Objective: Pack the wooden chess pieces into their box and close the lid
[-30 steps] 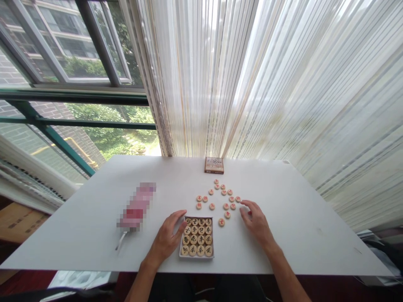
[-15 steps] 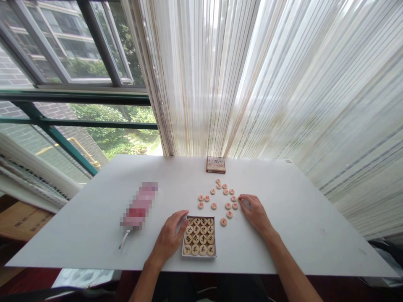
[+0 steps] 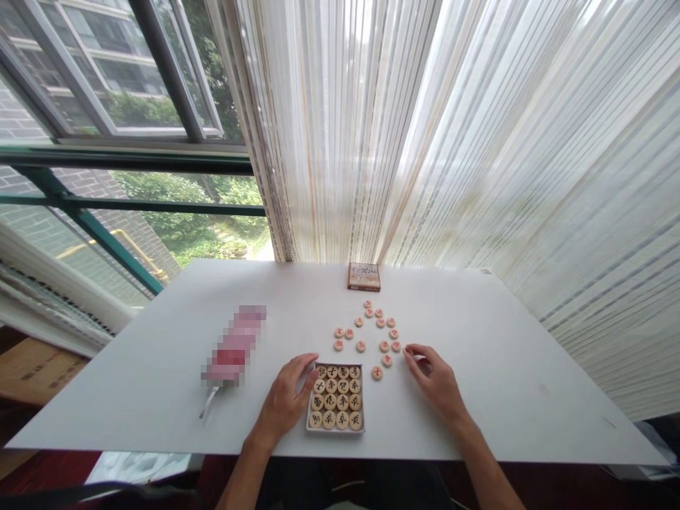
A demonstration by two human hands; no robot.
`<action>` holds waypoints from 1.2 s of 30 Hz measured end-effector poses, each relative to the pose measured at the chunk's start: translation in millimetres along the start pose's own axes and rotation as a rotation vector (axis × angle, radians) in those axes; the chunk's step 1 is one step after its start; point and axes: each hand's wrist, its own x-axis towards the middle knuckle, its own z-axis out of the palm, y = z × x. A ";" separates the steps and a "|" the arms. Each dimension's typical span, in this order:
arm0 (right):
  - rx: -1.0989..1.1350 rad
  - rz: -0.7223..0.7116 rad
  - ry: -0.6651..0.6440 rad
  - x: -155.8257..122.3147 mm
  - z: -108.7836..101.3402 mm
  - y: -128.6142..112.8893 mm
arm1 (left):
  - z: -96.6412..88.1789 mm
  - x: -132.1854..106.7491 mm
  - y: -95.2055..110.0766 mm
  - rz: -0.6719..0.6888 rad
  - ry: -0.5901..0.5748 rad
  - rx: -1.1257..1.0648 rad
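Note:
A shallow white box filled with rows of round wooden Chinese chess pieces, black characters up, lies near the table's front edge. My left hand grips its upper left corner, the thumb over the rim and the fingers along the outside. Right of the box and beyond it, several red-lettered pieces are scattered on the table. My right hand is beside the right edge of this group, with thumb and forefinger pinched on a small Chinese chess piece, mostly covered by the fingertips.
A brown-edged box lid with printed characters lies at the back of the white table. To the left is a blurred-out pink object with a pale strap. Behind the table hang string curtains, with an open window at left.
My right hand has moved slightly toward me along the right side of the red-lettered pieces. My left hand stays at the box corner.

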 end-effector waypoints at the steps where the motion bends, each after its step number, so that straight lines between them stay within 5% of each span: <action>1: 0.027 0.006 -0.001 -7.1 1.8 -4.6 | -0.4 0.1 0.7 -0.002 -0.003 0.001; 10: 0.101 -0.143 -0.083 -54.2 23.6 -38.7 | -2.0 -0.1 3.9 -0.007 -0.035 0.008; 19: 0.127 -0.183 -0.151 -65.4 34.9 -32.8 | 0.8 -0.3 -1.5 0.001 -0.013 0.026; 36: 0.605 0.232 -0.319 -62.3 32.7 -55.8 | -0.7 -0.1 0.1 -0.007 -0.031 0.000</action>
